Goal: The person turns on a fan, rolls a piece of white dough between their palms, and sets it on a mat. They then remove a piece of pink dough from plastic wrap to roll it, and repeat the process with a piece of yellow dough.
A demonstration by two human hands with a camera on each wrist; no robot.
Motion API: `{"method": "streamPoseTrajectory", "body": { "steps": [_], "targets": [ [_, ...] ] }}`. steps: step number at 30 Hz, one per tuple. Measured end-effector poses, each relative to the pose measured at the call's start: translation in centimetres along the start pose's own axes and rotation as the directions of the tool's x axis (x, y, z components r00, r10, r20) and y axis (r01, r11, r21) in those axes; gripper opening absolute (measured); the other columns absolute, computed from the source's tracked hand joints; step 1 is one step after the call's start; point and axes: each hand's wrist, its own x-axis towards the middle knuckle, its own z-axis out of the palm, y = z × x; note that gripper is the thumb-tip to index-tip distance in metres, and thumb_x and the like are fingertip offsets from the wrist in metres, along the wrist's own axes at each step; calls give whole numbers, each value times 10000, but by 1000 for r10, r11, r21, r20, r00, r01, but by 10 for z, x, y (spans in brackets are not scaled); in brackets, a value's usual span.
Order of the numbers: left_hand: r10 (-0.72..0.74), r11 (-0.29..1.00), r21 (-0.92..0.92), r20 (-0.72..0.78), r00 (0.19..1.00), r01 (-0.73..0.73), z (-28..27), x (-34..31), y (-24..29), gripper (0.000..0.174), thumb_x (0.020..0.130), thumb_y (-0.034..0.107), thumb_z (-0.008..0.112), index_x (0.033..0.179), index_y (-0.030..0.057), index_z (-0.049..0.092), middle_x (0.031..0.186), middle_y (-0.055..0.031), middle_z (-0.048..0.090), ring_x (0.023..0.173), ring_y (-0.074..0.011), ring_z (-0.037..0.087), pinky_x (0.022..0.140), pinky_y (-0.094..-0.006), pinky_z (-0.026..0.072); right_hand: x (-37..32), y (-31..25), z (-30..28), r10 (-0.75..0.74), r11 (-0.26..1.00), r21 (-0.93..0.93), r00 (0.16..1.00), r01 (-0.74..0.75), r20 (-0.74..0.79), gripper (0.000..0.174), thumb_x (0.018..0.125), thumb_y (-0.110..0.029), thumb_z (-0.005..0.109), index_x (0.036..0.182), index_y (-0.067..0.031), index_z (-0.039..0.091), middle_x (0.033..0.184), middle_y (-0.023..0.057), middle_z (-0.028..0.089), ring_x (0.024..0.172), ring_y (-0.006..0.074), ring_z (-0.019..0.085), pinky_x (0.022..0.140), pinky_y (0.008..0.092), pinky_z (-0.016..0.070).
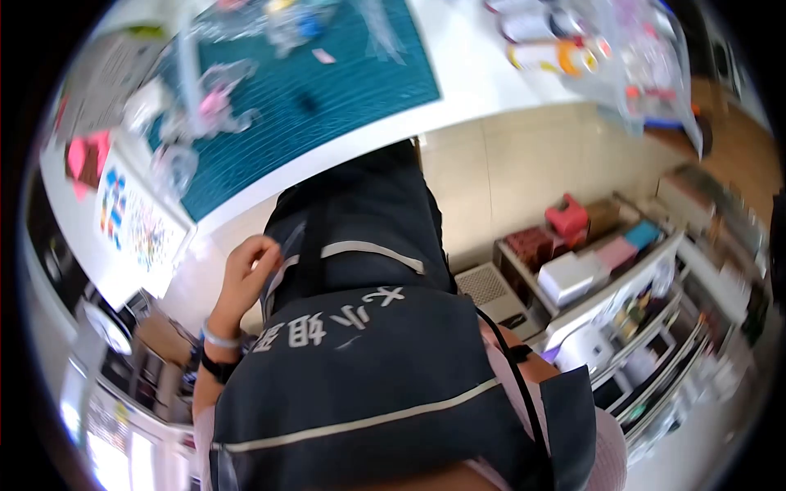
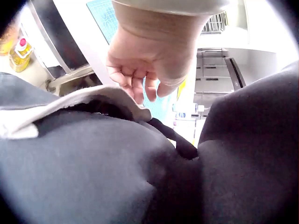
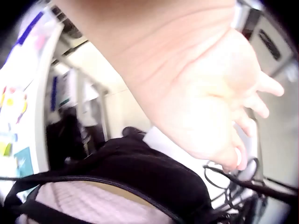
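Note:
A dark apron (image 1: pixel 368 368) with white lettering and pale trim covers the person's front. Beside its left edge, near the pale pocket trim (image 1: pixel 372 245), is the left hand (image 1: pixel 250 266), its fingers loosely bent and holding nothing. The left wrist view shows this hand (image 2: pixel 145 70) hanging above the pale-edged pocket opening (image 2: pixel 103 100). In the head view the right hand is hidden at the person's side, behind the apron. Its palm (image 3: pixel 201 98) faces the camera in the right wrist view, with fingers spread loosely and nothing held. A dark cable (image 3: pixel 252 186) lies beyond its fingertips.
Ahead stands a white table (image 1: pixel 483 82) bearing a green cutting mat (image 1: pixel 327 98) with plastic-wrapped items. Bottles (image 1: pixel 553 57) and a clear plastic bag (image 1: pixel 655 74) lie at its right. A low shelf unit with boxes (image 1: pixel 569 278) stands to the person's right.

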Motion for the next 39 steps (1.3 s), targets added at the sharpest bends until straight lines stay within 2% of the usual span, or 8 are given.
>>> {"method": "streamPoseTrajectory", "body": {
  "steps": [5,6,10,18,25,29,35,39],
  "targets": [
    [-85,995,61,58,995,82,-6,9,30,146,937,94,501,821,14,538,756,-26,533,711,-96,519,672,-222,419,-3,-44,64,-219,517,850,944,-101,245,339,879,-81,497,1207,3,490,1128,139,556,960,312,589,720,463,564],
    [-77,996,45,83,994,73,-6,16,36,135,943,102,501,845,15,534,768,-26,535,720,-93,515,684,-216,415,24,-34,97,-399,140,990,914,-18,73,334,916,-166,493,1202,6,493,1134,147,556,942,304,601,716,444,560],
    [-93,964,264,250,964,25,-13,50,64,112,951,113,498,889,27,534,781,-23,539,735,-88,512,701,-210,407,75,-93,141,-132,176,975,985,132,-110,308,919,-244,533,1114,-7,563,997,115,588,818,226,595,712,394,549],
    [-97,881,462,394,914,-106,-3,102,110,161,950,153,507,858,24,538,781,-36,537,705,-99,496,680,-236,412,91,-153,180,-476,-116,985,863,128,-168,352,922,-276,555,1129,10,569,1105,155,599,1007,254,586,805,401,546],
    [-31,900,414,367,930,-134,0,93,113,163,952,143,497,843,28,536,782,-36,537,702,-99,494,680,-230,402,51,-73,94,-228,-698,663,793,271,-565,189,874,-199,633,876,-10,626,799,66,641,653,113,577,585,244,496],
    [6,938,324,339,941,-122,-1,84,104,157,955,124,483,842,27,529,781,-40,540,706,-97,496,685,-227,399,-12,-28,16,-458,-352,844,712,404,-532,220,856,-223,650,860,-4,622,797,128,669,647,185,662,551,266,548],
    [34,992,116,172,984,-54,18,79,87,118,945,94,489,859,18,519,789,-45,540,729,-107,513,697,-230,416,-64,-2,-97,-447,282,878,863,387,-237,248,858,-269,649,844,-23,621,808,127,678,701,189,673,559,268,516],
    [99,993,50,170,980,-109,38,90,56,37,891,32,527,867,16,550,801,-64,558,712,-127,532,670,-245,434,-69,2,-170,-221,876,413,968,250,-117,273,819,-289,664,776,-21,638,733,150,667,700,252,669,603,349,509]
  ]
}}
